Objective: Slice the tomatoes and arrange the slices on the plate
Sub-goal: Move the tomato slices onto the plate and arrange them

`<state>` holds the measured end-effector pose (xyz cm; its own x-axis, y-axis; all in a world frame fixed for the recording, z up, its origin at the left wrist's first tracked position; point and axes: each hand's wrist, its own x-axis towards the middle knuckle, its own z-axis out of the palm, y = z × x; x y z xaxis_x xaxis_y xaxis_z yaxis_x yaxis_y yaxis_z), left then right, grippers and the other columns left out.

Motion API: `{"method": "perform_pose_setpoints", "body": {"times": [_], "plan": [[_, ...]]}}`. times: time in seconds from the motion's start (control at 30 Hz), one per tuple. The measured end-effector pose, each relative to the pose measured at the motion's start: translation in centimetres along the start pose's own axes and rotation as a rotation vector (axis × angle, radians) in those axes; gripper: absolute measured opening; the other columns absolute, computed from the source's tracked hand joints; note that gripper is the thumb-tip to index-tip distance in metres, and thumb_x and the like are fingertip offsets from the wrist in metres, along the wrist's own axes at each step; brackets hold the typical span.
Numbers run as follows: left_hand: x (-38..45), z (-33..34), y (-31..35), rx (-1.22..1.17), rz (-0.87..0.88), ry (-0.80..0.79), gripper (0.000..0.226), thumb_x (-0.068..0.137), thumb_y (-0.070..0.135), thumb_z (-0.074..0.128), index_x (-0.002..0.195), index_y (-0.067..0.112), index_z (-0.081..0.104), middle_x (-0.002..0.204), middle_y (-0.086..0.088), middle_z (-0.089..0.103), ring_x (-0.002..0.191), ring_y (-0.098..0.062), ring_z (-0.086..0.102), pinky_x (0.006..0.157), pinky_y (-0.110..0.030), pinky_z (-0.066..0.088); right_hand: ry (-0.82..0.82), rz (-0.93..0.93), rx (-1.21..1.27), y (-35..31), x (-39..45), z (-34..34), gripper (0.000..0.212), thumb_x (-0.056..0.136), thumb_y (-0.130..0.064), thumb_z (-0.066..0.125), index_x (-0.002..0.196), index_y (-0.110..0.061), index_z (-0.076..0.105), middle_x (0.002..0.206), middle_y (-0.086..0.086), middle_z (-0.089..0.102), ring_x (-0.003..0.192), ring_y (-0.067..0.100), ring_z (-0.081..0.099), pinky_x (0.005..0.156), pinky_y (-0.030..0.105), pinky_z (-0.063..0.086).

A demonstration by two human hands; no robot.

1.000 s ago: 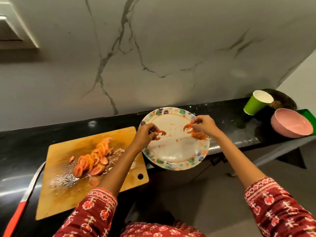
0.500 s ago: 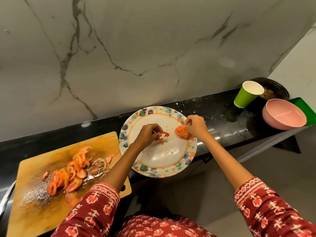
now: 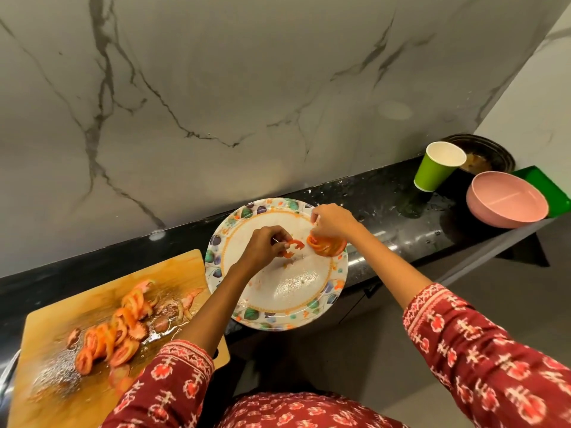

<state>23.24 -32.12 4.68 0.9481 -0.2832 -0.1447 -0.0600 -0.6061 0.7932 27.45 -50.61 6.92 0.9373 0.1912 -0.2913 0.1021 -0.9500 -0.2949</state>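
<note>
Slicing is looking finished: cut tomato slices are lying heaped on the cutting board at the left of the bench, waiting to be moved. On the plate, arranging is only beginning. The left hand is pinching a thin curled slice above the plate's middle, while the right hand is curling its fingers on a small stack of slices near the right rim.

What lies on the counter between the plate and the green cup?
In the head view, only bare black counter with small wet specks lies between the plate and the green cup.
</note>
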Motion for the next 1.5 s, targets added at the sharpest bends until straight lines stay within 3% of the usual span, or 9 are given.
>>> {"method": "perform_pose_setpoints", "body": {"times": [0.1,0.3,0.57,0.7,0.87,1.1,1.2,1.33,1.5], "plan": [[-0.2,0.1,-0.4,0.007,-0.017,0.011,0.014,0.087,0.005,0.058,0.101,0.003,0.063,0.1,-0.014,0.064,0.072,-0.01,0.06,0.066,-0.012,0.051,-0.033,0.04,-0.031,-0.3,0.6,0.6,0.03,0.082,-0.034,0.068,0.105,-0.016,0.06,0.106,0.001,0.06,0.094,0.017,0.056,0.074,0.025,0.041],[-0.5,0.3,-0.8,-0.006,-0.033,0.022,0.014,0.088,0.005,0.058,0.1,0.003,0.063,0.1,-0.012,0.064,0.075,-0.012,0.06,0.068,-0.013,0.051,-0.054,0.027,0.247,-0.3,0.5,-0.1,0.019,0.078,-0.016,0.074,0.095,-0.012,0.064,0.095,-0.002,0.052,0.092,0.016,0.052,0.076,0.025,0.047],[-0.4,1.3,-0.6,-0.015,-0.036,0.013,0.012,0.088,0.005,0.058,0.099,0.004,0.063,0.098,-0.011,0.063,0.07,-0.01,0.059,0.065,-0.009,0.05,0.006,0.114,0.494,0.5,-1.6,-1.7,0.001,0.083,-0.005,0.065,0.082,-0.005,0.066,0.077,0.004,0.062,0.067,0.013,0.061,0.062,0.021,0.052],[-0.5,1.5,-0.4,-0.022,-0.035,0.018,0.013,0.088,0.005,0.058,0.1,0.003,0.063,0.095,-0.007,0.06,0.068,-0.009,0.058,0.064,-0.007,0.049,0.045,0.244,0.403,1.0,-1.7,0.3,0.017,0.082,-0.019,0.066,0.07,-0.009,0.059,0.07,0.007,0.061,0.078,0.021,0.067,0.081,0.034,0.056],[-0.5,1.4,-0.1,-0.034,-0.024,0.015,0.011,0.088,0.004,0.058,0.098,0.004,0.062,0.092,-0.005,0.059,0.068,-0.008,0.059,0.063,-0.006,0.049,0.09,0.293,0.37,0.9,-1.9,1.3,0.036,0.08,-0.027,0.068,0.058,-0.019,0.041,0.062,-0.002,0.046,0.075,0.019,0.057,0.074,0.032,0.053],[-0.7,1.5,-0.2,-0.045,-0.034,0.005,0.011,0.088,0.003,0.057,0.097,0.005,0.062,0.094,-0.009,0.062,0.069,-0.01,0.06,0.065,-0.011,0.051,0.127,0.228,0.28,1.1,-2.2,1.3,0.029,0.081,-0.022,0.068,0.06,-0.008,0.054,0.062,0.006,0.055,0.072,0.023,0.063,0.072,0.035,0.056],[-0.5,1.3,0.1,-0.062,-0.04,-0.001,0.012,0.088,0.004,0.058,0.098,0.003,0.063,0.095,-0.013,0.064,0.068,-0.01,0.062,0.065,-0.013,0.053,0.184,0.117,0.33,1.2,-2.2,0.9,0.015,0.082,-0.013,0.062,0.079,0.002,0.067,0.08,0.016,0.067,0.078,0.024,0.066,0.075,0.037,0.057],[-0.1,1.0,0.9,-0.107,-0.007,0.013,0.012,0.087,0.003,0.059,0.098,0.003,0.063,0.09,-0.012,0.065,0.068,-0.011,0.065,0.065,-0.016,0.055,0.012,-0.155,0.455,0.1,-3.1,-0.6,0.016,0.082,-0.011,0.069,0.097,-0.007,0.067,0.091,0.002,0.065,0.079,0.006,0.06,0.068,0.015,0.05],[0.7,0.9,2.4,-0.134,0.038,0.037,0.009,0.086,0.004,0.059,0.095,0.007,0.062,0.085,-0.008,0.064,0.067,-0.011,0.065,0.063,-0.015,0.055,0.041,-0.19,0.585,-0.4,-3.1,-0.8,0.018,0.076,-0.002,0.073,0.092,-0.006,0.065,0.083,0.001,0.064,0.074,0.004,0.062,0.066,0.015,0.052]]}}
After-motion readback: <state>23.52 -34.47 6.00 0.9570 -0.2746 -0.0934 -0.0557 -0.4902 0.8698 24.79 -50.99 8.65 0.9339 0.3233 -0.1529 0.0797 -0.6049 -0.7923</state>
